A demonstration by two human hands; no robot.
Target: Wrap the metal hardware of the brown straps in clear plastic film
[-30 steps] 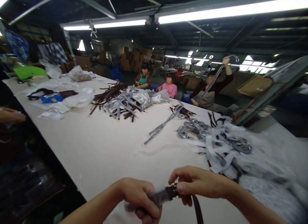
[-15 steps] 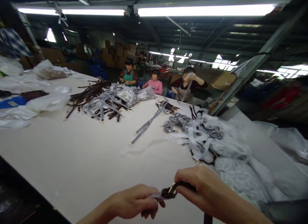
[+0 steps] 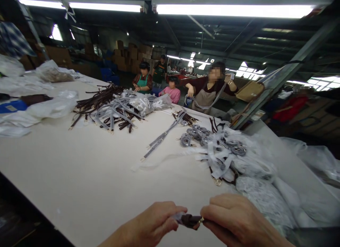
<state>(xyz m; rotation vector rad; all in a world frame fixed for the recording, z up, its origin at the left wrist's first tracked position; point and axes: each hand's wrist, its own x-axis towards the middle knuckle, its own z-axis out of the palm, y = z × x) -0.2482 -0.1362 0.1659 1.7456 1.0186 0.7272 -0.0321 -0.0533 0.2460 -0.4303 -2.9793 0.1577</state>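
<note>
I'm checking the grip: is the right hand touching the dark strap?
Touching. In the head view, the right hand is closed on the strap at its gold metal piece, with no gap showing.

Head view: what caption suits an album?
Left hand and right hand grip a dark strap over a table piled with straps.
</note>
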